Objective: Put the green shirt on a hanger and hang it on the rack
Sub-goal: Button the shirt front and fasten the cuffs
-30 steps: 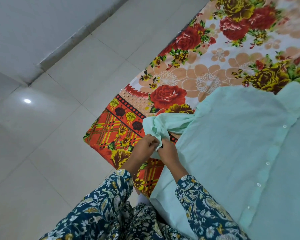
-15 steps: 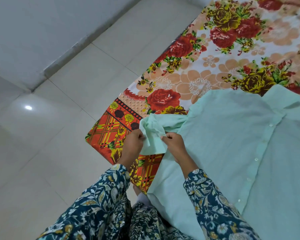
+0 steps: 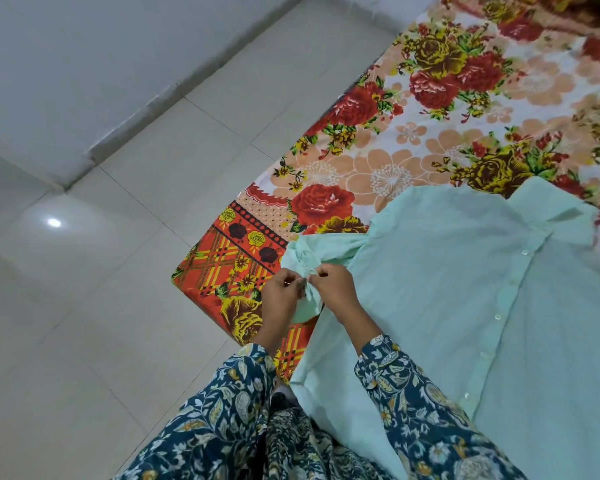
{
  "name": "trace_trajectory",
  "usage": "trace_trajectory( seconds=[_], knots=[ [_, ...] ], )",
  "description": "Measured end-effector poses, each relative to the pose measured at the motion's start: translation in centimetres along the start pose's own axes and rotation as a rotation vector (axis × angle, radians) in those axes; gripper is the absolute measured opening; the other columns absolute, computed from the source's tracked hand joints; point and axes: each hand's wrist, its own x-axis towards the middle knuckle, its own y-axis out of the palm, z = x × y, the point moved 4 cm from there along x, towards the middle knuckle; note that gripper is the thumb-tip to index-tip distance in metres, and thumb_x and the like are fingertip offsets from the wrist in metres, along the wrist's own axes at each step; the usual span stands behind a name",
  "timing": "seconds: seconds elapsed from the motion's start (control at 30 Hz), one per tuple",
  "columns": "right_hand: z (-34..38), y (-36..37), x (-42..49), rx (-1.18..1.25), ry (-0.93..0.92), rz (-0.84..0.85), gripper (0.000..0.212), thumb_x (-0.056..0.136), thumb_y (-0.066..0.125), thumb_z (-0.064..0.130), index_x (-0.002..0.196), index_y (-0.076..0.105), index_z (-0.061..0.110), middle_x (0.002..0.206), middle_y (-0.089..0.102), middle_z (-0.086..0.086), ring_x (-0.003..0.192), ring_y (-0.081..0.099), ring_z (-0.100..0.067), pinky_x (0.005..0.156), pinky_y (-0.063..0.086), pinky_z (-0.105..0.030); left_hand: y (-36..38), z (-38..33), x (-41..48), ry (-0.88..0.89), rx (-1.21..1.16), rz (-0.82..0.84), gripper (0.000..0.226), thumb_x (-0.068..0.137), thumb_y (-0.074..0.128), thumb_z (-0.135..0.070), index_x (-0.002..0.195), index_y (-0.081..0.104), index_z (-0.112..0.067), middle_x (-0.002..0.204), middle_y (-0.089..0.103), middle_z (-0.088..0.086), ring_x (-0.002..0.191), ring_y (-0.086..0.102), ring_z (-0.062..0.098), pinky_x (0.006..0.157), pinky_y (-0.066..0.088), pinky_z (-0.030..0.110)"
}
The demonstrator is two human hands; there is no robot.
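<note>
The pale green shirt (image 3: 465,306) lies buttoned and front up on a floral bedsheet, its collar toward the far right. Its left sleeve is bunched at the bed's near corner. My left hand (image 3: 280,294) and my right hand (image 3: 333,289) sit side by side over the sleeve's cuff (image 3: 309,303). Both pinch the cuff fabric between thumb and fingers, knuckles almost touching. No hanger or rack is in view.
The floral bedsheet (image 3: 413,150) covers the bed, with an orange plaid border (image 3: 222,258) at the near corner. White tiled floor (image 3: 118,306) lies to the left, bounded by a raised ledge (image 3: 118,133) at the far left.
My hands have drawn together on the cuff after being spread apart half a second ago. The sleeve end is now gathered between them.
</note>
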Motion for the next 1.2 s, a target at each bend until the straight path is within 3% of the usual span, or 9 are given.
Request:
trace_trajectory(
  seconds=[0.13,0.27,0.47,0.6,0.77,0.83,1.0,1.13,1.2],
  knots=[
    [-0.1,-0.2,-0.2,-0.035,0.003,-0.023,0.028,0.085,0.057,0.014,0.068,0.050,-0.006,0.065,0.045,-0.019,0.063,0.040,-0.019,0.055,0.029,-0.030,0.0,-0.1,-0.4,-0.021,-0.049,0.004,0.023,0.085,0.060,-0.006,0.064,0.057,-0.016,0.058,0.058,0.005,0.060,0.056,0.023,0.072,0.052,0.048],
    [0.4,-0.3,-0.3,-0.090,-0.012,-0.026,0.031,0.085,0.056,0.012,0.057,0.043,0.009,0.057,0.043,-0.004,0.058,0.039,-0.017,0.050,0.028,-0.028,-0.1,-0.4,-0.8,-0.024,-0.086,-0.024,0.022,0.085,0.059,-0.006,0.065,0.057,-0.014,0.057,0.058,0.005,0.057,0.054,0.020,0.068,0.052,0.044],
    [0.6,-0.3,-0.4,-0.136,-0.042,0.015,0.020,0.082,0.059,0.011,0.065,0.051,0.007,0.064,0.049,-0.008,0.067,0.046,-0.021,0.054,0.030,-0.030,-0.4,-0.4,-0.7,-0.039,-0.124,-0.006,0.019,0.086,0.059,-0.005,0.068,0.058,-0.011,0.058,0.059,0.005,0.056,0.055,0.017,0.068,0.050,0.037],
    [0.7,-0.2,-1.0,0.133,0.043,0.040,0.023,0.086,0.059,0.017,0.067,0.056,0.004,0.064,0.050,-0.013,0.063,0.050,-0.022,0.061,0.051,-0.037,-0.5,-0.6,-0.5,-0.034,-0.073,0.003,0.022,0.087,0.055,-0.002,0.067,0.056,-0.010,0.059,0.058,0.005,0.056,0.055,0.016,0.063,0.051,0.033],
    [1.4,-0.2,-1.6,0.529,0.350,0.094,0.018,0.093,0.044,0.004,0.095,0.062,0.000,0.063,0.052,-0.007,0.053,0.047,-0.012,0.042,0.046,-0.016,-0.5,-0.2,-0.5,-0.111,-0.197,0.001,0.023,0.085,0.049,0.009,0.069,0.058,-0.005,0.063,0.056,0.007,0.047,0.055,0.005,0.052,0.049,0.022],
    [1.4,-0.4,-1.6,0.565,0.375,0.130,0.014,0.091,0.048,-0.001,0.087,0.061,0.000,0.063,0.051,-0.007,0.052,0.048,-0.011,0.040,0.046,-0.014,-0.4,-0.1,-0.7,-0.169,-0.298,0.023,0.026,0.085,0.051,0.010,0.067,0.057,-0.008,0.057,0.056,0.004,0.037,0.051,-0.001,0.043,0.044,0.015],
    [1.6,-0.3,-1.0,0.488,0.355,0.085,0.027,0.085,0.054,-0.009,0.065,0.049,0.008,0.061,0.048,-0.007,0.044,0.046,-0.010,0.034,0.037,-0.013,-0.2,0.0,-0.6,-0.248,-0.415,0.108,0.026,0.089,0.049,0.004,0.068,0.058,-0.007,0.038,0.057,-0.010,0.037,0.049,0.001,0.040,0.041,0.013],
    [1.8,-0.1,-0.6,0.335,0.269,0.074,0.030,0.084,0.054,-0.008,0.060,0.048,0.008,0.060,0.051,-0.008,0.051,0.048,-0.014,0.039,0.042,-0.017,-0.7,-0.1,-0.3,-0.333,-0.533,0.173,0.020,0.090,0.055,-0.010,0.071,0.061,-0.006,0.053,0.062,-0.003,0.052,0.056,0.012,0.053,0.047,0.023],
    [1.8,0.1,-0.5,0.284,0.224,0.051,0.029,0.084,0.056,-0.005,0.059,0.049,0.009,0.059,0.050,-0.008,0.050,0.048,-0.014,0.043,0.042,-0.019,-0.8,-0.4,-0.1,-0.379,-0.557,0.218,0.015,0.088,0.057,-0.009,0.073,0.059,-0.006,0.061,0.063,0.000,0.053,0.059,0.011,0.051,0.050,0.023]
  ],
)
